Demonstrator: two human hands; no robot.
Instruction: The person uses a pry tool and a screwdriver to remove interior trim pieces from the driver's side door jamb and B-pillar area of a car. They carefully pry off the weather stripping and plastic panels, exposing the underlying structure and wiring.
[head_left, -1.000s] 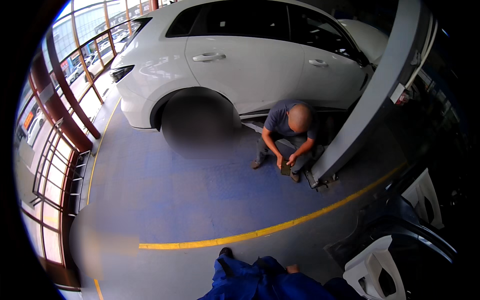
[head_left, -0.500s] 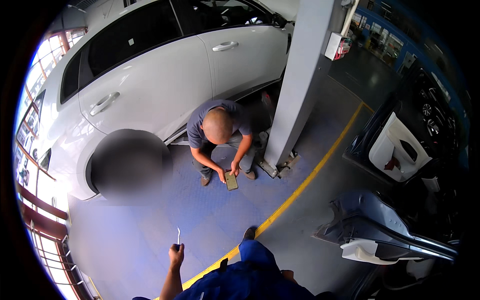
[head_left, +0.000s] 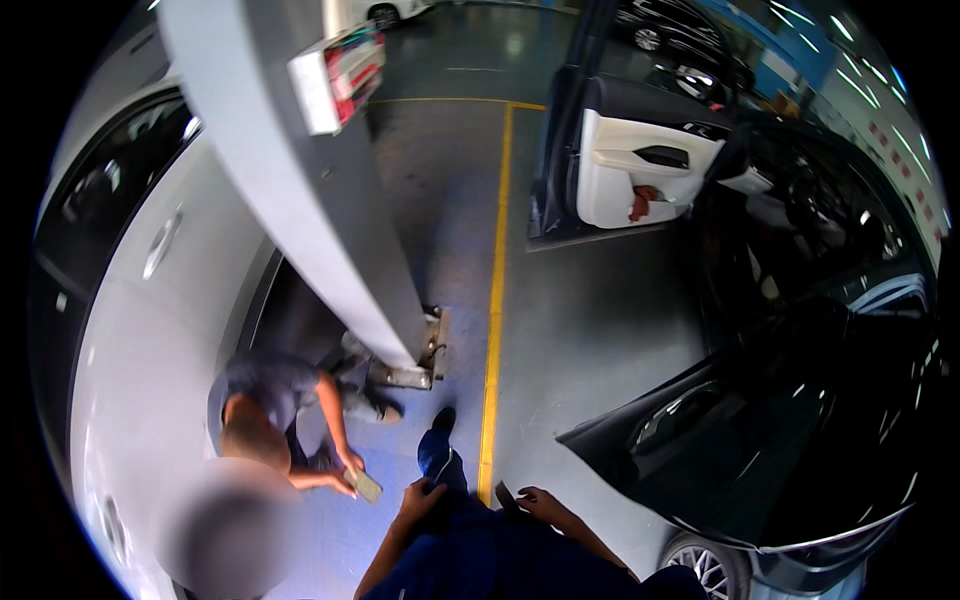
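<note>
"Grey floor (head_left: 600, 310), yellow line (head_left: 491, 370) running through. You're holding?"

"Your left hand (head_left: 418, 500) is gripping a thin silver tool (head_left: 442, 466), left of the line; right hand (head_left: 543, 506) is seemingly pinching a dark piece (head_left: 507, 495). You're probably carrying; next move's needing steady grips."

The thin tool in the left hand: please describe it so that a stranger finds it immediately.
From the grey lift post, go down to the blue trouser leg. Beside it, the left hand holds the thin tool: slim and silvery, unlike the wider dark strip at the right hand.
</note>
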